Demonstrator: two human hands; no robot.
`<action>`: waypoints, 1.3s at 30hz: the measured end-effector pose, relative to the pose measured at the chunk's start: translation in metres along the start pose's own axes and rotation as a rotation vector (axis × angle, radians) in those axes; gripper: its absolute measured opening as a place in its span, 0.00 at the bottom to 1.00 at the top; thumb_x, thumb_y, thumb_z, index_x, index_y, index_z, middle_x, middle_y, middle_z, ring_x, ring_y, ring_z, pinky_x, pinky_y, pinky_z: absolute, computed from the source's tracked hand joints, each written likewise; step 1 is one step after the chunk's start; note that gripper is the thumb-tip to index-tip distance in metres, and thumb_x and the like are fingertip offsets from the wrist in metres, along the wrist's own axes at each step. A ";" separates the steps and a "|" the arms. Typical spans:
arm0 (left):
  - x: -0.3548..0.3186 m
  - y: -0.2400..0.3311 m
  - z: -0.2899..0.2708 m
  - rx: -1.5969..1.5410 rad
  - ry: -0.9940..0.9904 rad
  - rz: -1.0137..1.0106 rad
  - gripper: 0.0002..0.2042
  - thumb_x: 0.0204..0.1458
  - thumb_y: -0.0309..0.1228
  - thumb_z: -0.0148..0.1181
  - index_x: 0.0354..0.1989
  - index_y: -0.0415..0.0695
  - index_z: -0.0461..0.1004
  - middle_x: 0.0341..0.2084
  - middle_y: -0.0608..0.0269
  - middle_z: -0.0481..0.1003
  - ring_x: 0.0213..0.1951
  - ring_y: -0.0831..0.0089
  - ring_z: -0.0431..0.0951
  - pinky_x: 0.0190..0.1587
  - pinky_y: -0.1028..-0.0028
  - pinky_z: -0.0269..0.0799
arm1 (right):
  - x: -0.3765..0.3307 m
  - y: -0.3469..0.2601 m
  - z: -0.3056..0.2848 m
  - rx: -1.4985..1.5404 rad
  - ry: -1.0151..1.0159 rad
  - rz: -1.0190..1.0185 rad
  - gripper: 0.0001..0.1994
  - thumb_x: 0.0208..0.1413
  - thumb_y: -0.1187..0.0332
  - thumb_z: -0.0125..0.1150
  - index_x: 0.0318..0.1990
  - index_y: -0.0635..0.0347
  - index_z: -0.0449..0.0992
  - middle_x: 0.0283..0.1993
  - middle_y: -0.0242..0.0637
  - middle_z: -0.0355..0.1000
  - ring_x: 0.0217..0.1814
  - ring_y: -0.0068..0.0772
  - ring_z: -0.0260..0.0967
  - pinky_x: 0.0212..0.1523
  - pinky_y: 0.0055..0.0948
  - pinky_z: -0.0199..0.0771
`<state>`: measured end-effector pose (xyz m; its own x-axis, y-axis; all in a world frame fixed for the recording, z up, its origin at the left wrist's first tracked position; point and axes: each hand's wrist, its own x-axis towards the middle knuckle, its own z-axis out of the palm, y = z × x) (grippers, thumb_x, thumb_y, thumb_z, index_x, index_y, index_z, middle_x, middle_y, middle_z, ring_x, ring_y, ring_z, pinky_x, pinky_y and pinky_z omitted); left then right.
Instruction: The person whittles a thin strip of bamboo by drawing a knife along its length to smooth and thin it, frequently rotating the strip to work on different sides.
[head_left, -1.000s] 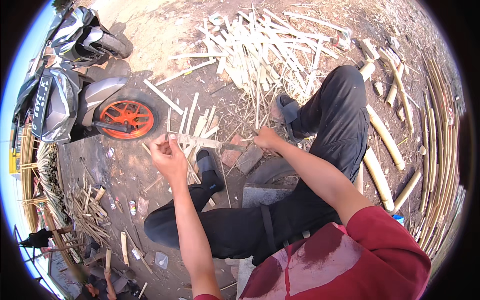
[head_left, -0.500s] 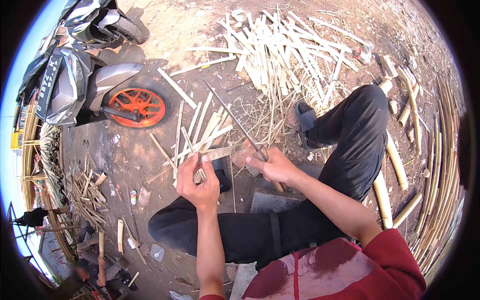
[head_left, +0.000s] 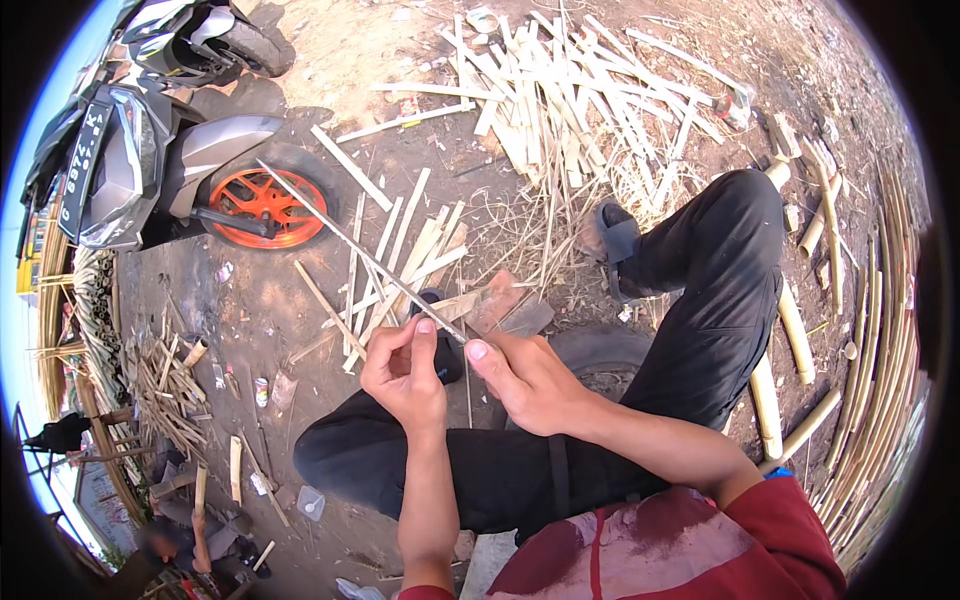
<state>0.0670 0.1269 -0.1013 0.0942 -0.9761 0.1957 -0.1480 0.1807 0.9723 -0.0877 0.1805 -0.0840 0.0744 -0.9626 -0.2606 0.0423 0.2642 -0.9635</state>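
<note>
A long, thin, greyish piece (head_left: 352, 243), narrowing toward its far end, slants from my hands up and left across the front wheel of a motorbike. It is seen edge-on; whether it is a blade or a stick I cannot tell. My left hand (head_left: 408, 372) pinches its near part between thumb and bent fingers. Beside it, my right hand (head_left: 530, 385) is closed at the near end, thumb laid along it; the curled fingers hide what lies in the palm. Below the hands, a reddish-brown block (head_left: 495, 300) and pale split bamboo strips (head_left: 425, 250) lie on the ground.
A big heap of split bamboo (head_left: 560, 100) lies ahead. To the left stands a motorbike (head_left: 150, 170) with an orange wheel. Bamboo poles (head_left: 875, 370) line the right side. A tyre (head_left: 600, 350) is between my legs. Another person (head_left: 190, 540) sits at the lower left.
The thin piece has swung leftward, its far tip now over the wheel. My right hand has moved down and left, close to my left hand, which has shifted slightly right.
</note>
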 end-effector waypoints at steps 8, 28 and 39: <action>0.004 0.001 0.013 0.023 0.085 0.067 0.01 0.56 0.17 0.64 0.33 0.35 0.78 0.33 0.63 0.73 0.34 0.79 0.73 0.37 0.79 0.69 | 0.005 0.001 0.010 0.028 0.036 -0.012 0.31 0.71 0.47 0.44 0.29 0.70 0.73 0.19 0.54 0.71 0.24 0.55 0.75 0.29 0.46 0.71; 0.006 -0.002 0.026 -0.029 0.082 0.131 0.05 0.53 0.12 0.60 0.32 0.35 0.77 0.31 0.62 0.73 0.31 0.78 0.72 0.33 0.79 0.68 | 0.013 0.007 0.001 -0.068 0.096 -0.096 0.29 0.70 0.49 0.49 0.30 0.73 0.71 0.16 0.58 0.67 0.19 0.60 0.71 0.24 0.49 0.68; 0.016 -0.003 0.040 -0.078 0.111 0.054 0.05 0.55 0.15 0.61 0.28 0.37 0.76 0.27 0.67 0.70 0.29 0.82 0.68 0.31 0.79 0.64 | 0.020 -0.023 -0.028 -0.043 0.207 -0.287 0.27 0.72 0.51 0.43 0.30 0.69 0.71 0.14 0.45 0.63 0.16 0.42 0.66 0.22 0.41 0.63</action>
<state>0.0299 0.1061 -0.1065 0.1971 -0.9461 0.2571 -0.0792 0.2460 0.9660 -0.1152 0.1537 -0.0689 -0.1378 -0.9903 0.0182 -0.0100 -0.0170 -0.9998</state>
